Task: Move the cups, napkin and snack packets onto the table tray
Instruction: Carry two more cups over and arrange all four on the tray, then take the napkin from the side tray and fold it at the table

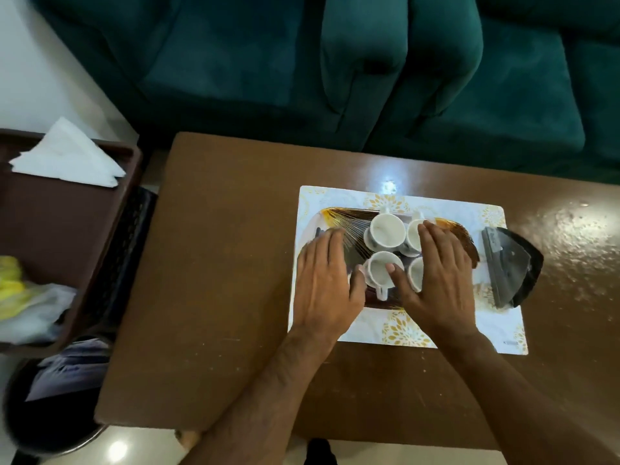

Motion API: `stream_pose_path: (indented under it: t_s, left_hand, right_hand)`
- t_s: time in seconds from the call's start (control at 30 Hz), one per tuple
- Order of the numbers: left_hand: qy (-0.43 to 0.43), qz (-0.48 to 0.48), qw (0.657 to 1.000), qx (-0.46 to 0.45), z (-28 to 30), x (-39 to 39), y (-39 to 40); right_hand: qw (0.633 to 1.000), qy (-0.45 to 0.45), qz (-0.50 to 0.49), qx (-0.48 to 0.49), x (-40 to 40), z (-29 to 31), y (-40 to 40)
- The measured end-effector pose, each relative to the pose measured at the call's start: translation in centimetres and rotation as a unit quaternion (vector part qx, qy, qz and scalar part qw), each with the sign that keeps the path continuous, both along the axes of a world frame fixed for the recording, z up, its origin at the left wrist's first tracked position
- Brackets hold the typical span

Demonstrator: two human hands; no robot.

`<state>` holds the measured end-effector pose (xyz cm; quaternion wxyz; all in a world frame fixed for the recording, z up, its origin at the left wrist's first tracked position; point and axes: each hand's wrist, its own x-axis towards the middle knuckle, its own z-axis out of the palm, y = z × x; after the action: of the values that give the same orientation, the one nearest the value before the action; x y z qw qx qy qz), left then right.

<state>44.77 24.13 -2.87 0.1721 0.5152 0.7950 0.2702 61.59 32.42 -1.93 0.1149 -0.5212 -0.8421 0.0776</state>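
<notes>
Several white cups (386,230) stand close together on a dark tray with gold lines (349,217), which lies on a white and gold placemat (446,204). My left hand (323,283) lies flat over the tray's left part, its thumb against the near-left cup (377,267). Over the two right-hand cups my right hand (439,280) is spread, with its thumb on that same near cup's rim. Neither hand is closed around a cup. A white napkin (68,156) and yellow snack packets (11,285) lie in a brown side tray (50,216) at the left.
A dark packet (511,266) lies on the placemat's right edge. The brown table (218,263) stands before a green sofa (335,62). Below the side tray are a black bin (50,431) and a dark mesh crate (131,236).
</notes>
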Motion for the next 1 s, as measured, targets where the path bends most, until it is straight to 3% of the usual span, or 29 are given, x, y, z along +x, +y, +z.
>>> stream_pose_path:
  t_s: [0.5,1.0]
  left_hand:
    - [0.163,0.048,0.984,-0.058,0.1,-24.4,-8.8]
    - [0.163,0.109,0.979,-0.059,-0.4,-47.6,-11.4]
  right_hand:
    - [0.983,-0.079,0.165,0.012,-24.2,0.9,-4.4]
    - [0.977,0.051,0.184,-0.093,-51.2,-1.7,-7.7]
